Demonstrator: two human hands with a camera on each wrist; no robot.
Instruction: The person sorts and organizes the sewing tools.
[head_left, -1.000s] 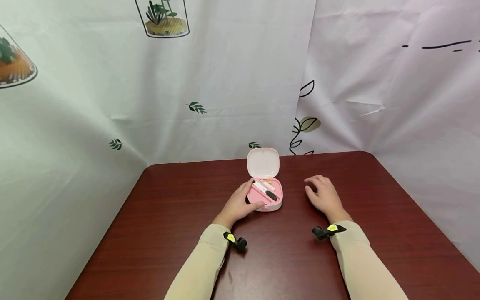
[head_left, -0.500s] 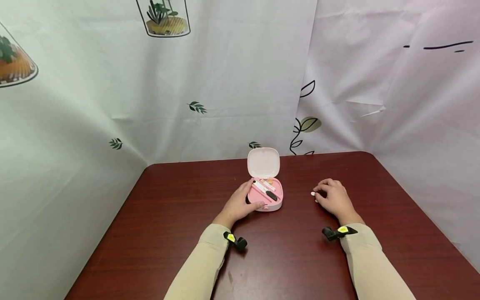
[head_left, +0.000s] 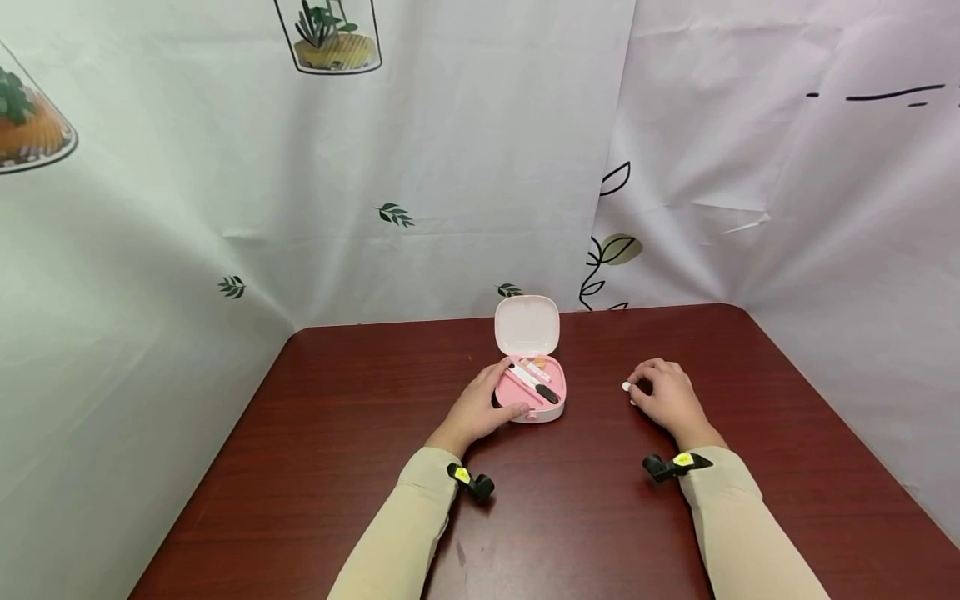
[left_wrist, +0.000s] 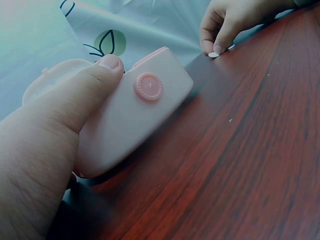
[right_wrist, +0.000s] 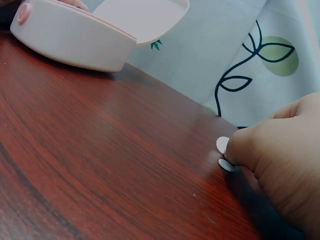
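Pink-and-white hinged case [left_wrist: 125, 122] stands open on the table [head_left: 375, 400], your left hand [head_left: 476, 406] gripping its side. Well to its right, your right hand [head_left: 669, 402] pinches small white discs [right_wrist: 222, 145], probably two; looks like pick-up, next wanting a steady lift.

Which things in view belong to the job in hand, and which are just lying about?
Likely in the job:
open pink-and-white plastic case, held by the left hand
small flat white pieces, at the fingertips of the right hand
long white stick with dark end, in the case

Seemingly background:
dark red wood-grain table
white cloth backdrop with printed leaves
black wrist cameras
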